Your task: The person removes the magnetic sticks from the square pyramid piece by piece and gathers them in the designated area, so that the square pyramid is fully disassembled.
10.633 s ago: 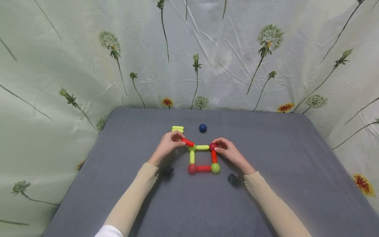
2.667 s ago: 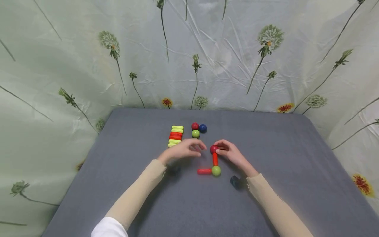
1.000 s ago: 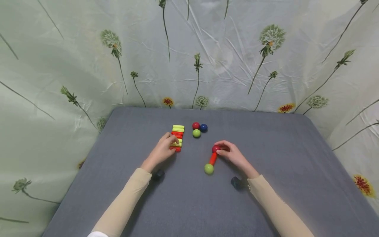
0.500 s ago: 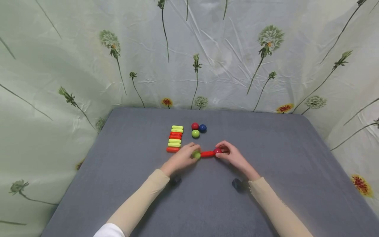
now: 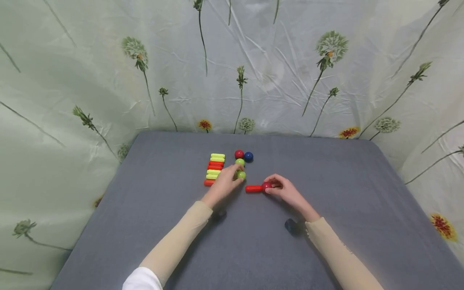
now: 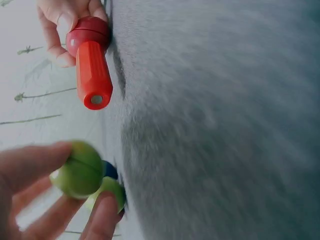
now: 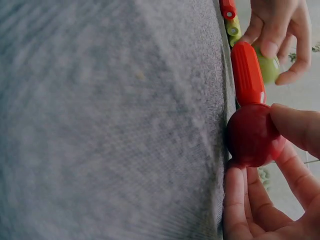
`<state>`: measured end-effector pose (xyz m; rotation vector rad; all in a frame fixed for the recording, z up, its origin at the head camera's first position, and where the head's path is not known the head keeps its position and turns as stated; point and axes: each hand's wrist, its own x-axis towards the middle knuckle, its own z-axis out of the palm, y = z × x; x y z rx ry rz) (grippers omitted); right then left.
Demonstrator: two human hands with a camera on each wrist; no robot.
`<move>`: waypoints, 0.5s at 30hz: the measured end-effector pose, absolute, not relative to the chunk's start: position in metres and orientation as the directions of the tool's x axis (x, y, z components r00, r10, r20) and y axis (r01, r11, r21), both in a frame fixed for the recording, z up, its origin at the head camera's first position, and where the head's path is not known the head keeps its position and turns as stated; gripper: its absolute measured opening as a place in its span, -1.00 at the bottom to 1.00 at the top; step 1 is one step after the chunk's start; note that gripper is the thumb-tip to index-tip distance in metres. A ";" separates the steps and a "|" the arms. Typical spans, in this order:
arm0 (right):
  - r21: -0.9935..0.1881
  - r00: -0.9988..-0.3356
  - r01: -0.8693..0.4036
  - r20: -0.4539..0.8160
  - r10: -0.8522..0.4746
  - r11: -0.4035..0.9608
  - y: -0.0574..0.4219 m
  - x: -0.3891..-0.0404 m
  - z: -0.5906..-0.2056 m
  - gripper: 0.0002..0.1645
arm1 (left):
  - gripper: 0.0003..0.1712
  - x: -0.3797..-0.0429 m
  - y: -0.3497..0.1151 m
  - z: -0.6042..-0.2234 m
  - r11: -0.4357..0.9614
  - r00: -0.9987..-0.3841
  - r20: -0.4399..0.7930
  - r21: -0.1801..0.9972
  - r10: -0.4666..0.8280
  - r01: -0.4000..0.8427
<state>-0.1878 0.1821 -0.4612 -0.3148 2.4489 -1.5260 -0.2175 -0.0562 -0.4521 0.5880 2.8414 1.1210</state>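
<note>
My left hand (image 5: 225, 180) pinches a green ball (image 5: 241, 175) between thumb and fingers, just in front of the loose balls. In the left wrist view that green ball (image 6: 77, 170) is apart from the red rod (image 6: 94, 75), whose near end shows a metal tip. My right hand (image 5: 287, 194) grips a red ball (image 5: 266, 186) at the middle of the table. A red magnetic rod (image 5: 253, 189) sticks to this ball and points left. The right wrist view shows the thumb and fingers round the red ball (image 7: 254, 135).
Behind the left hand sit a red ball (image 5: 239, 154), a blue ball (image 5: 248, 156) and another green ball (image 5: 240, 162). Several yellow and red rods (image 5: 216, 163) lie in a row to the left, partly hidden by the hand. Grey cloth (image 5: 246, 249) covers the table.
A square of rods and balls has come apart, its pieces now grouped at the back. In the last half second my left hand has taken the green ball off the red rod and moved it back.
</note>
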 end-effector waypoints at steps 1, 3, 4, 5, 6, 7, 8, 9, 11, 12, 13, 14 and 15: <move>-0.901 -0.948 -0.056 -0.087 -0.305 0.431 0.182 -0.188 -0.461 -0.68 | -0.71 -0.220 -0.055 -0.452 0.647 -0.941 0.123 0.698 0.314 0.307; -0.901 -0.948 -0.055 -0.088 -0.305 0.430 0.183 -0.188 -0.461 -0.67 | -0.68 -0.223 -0.052 -0.453 0.619 -0.960 0.139 0.739 0.244 0.264; -0.901 -0.948 -0.056 -0.088 -0.306 0.431 0.183 -0.188 -0.461 -0.67 | -0.67 -0.225 -0.050 -0.454 0.613 -0.967 0.135 0.752 0.214 0.241; -0.900 -0.947 -0.057 -0.088 -0.308 0.432 0.183 -0.187 -0.461 -0.66 | -0.67 -0.226 -0.049 -0.455 0.617 -0.973 0.129 0.755 0.193 0.223; -0.900 -0.948 -0.055 -0.089 -0.306 0.432 0.183 -0.187 -0.461 -0.67 | -0.67 -0.228 -0.047 -0.456 0.620 -0.977 0.121 0.757 0.177 0.206; -0.899 -0.947 -0.057 -0.089 -0.308 0.434 0.183 -0.187 -0.461 -0.67 | -0.67 -0.229 -0.046 -0.457 0.624 -0.980 0.112 0.758 0.164 0.191; -0.899 -0.948 -0.054 -0.091 -0.305 0.434 0.183 -0.187 -0.462 -0.67 | -0.67 -0.230 -0.045 -0.458 0.627 -0.982 0.107 0.758 0.155 0.181; -0.899 -0.949 -0.051 -0.092 -0.301 0.435 0.183 -0.187 -0.462 -0.68 | -0.68 -0.231 -0.045 -0.459 0.628 -0.984 0.103 0.759 0.147 0.173; -0.899 -0.950 -0.048 -0.093 -0.297 0.436 0.183 -0.188 -0.462 -0.69 | -0.68 -0.232 -0.043 -0.460 0.627 -0.986 0.099 0.762 0.135 0.162; -0.899 -0.950 -0.047 -0.094 -0.297 0.434 0.183 -0.188 -0.462 -0.69 | -0.68 -0.233 -0.043 -0.461 0.623 -0.987 0.098 0.766 0.128 0.157; -0.899 -0.949 -0.051 -0.091 -0.301 0.434 0.183 -0.189 -0.462 -0.68 | -0.67 -0.233 -0.043 -0.462 0.621 -0.988 0.098 0.769 0.123 0.153; -0.900 -0.950 -0.045 -0.095 -0.297 0.433 0.183 -0.189 -0.462 -0.68 | -0.67 -0.233 -0.042 -0.462 0.619 -0.988 0.098 0.771 0.118 0.150; -0.901 -0.950 -0.043 -0.097 -0.297 0.431 0.183 -0.189 -0.462 -0.68 | -0.66 -0.233 -0.042 -0.462 0.618 -0.989 0.096 0.773 0.114 0.146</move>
